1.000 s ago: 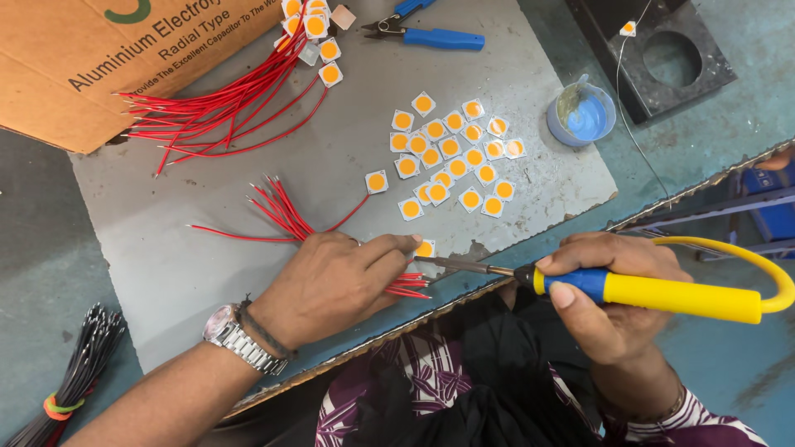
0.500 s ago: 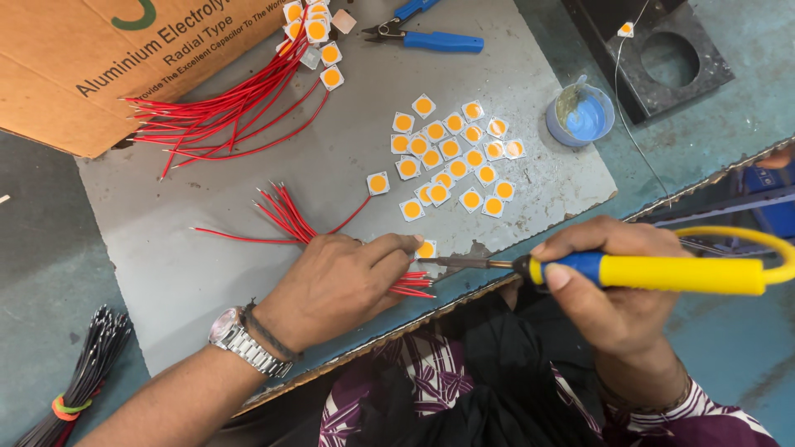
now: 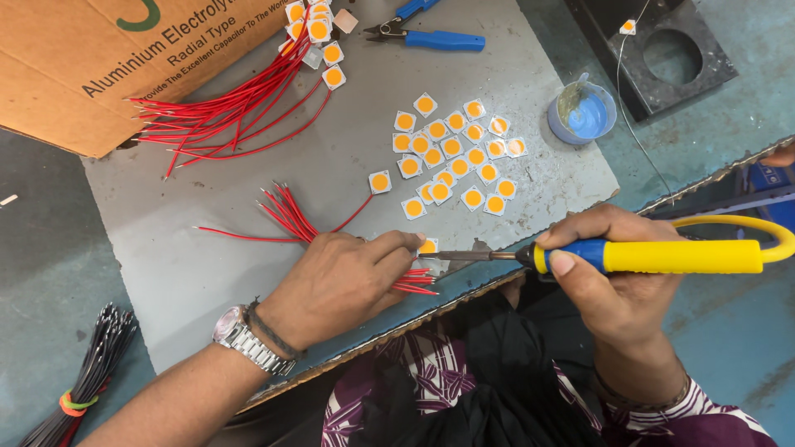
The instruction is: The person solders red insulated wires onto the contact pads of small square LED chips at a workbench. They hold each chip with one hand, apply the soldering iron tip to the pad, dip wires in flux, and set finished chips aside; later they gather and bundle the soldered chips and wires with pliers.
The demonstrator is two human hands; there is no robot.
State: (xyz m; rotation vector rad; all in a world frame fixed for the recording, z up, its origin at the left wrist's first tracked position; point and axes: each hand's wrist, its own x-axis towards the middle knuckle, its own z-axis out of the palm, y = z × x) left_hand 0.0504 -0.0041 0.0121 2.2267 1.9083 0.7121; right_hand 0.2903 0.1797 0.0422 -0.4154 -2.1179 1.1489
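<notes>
Gripping soldering iron (image 3: 662,255) in right hand (image 3: 617,277) | left hand (image 3: 344,277) pinches chip (image 3: 427,247) | cup (image 3: 582,115): blue paste

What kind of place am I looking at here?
Probably a small electronics assembly bench. The right hand holds a yellow-handled soldering iron to a small square chip pinned by the left hand, with more yellow chips and red wires laid out on a grey sheet.

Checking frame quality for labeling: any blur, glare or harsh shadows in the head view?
Head view: sharp across the grey mat, light even and soft, shadows faint; left hand and right hand crisp, no motion blur; slight glare on the watch; soldering iron well exposed.
</notes>
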